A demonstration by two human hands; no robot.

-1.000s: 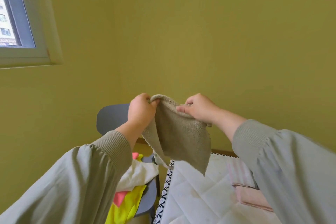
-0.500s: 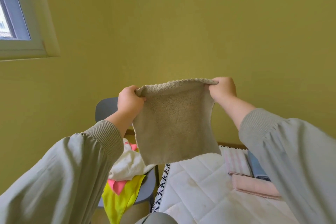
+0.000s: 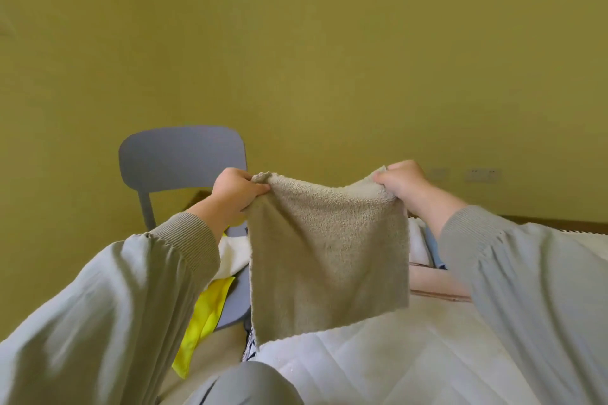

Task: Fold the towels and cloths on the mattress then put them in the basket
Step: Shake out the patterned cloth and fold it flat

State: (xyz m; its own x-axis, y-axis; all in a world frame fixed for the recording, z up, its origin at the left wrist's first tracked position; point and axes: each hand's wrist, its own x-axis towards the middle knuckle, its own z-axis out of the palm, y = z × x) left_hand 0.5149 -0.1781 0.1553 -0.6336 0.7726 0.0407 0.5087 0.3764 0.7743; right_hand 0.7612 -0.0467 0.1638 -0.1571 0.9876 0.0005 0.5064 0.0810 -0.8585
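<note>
A small beige terry towel [image 3: 325,256] hangs spread out in the air above the white quilted mattress [image 3: 394,362]. My left hand [image 3: 235,192] pinches its top left corner and my right hand [image 3: 403,182] pinches its top right corner. The top edge sags a little between the hands. The towel's lower edge hangs free just over the mattress edge. No basket is in view.
A grey-blue chair [image 3: 181,161] stands left of the mattress with a white cloth [image 3: 232,256] and a yellow cloth [image 3: 204,312] on its seat. A folded pink towel [image 3: 434,286] and something blue [image 3: 431,250] lie on the mattress behind the towel. My knee [image 3: 243,385] shows at the bottom.
The hands have come down and a little closer together with the towel still spread between them. The view has tilted down and right; the window has left the frame.
</note>
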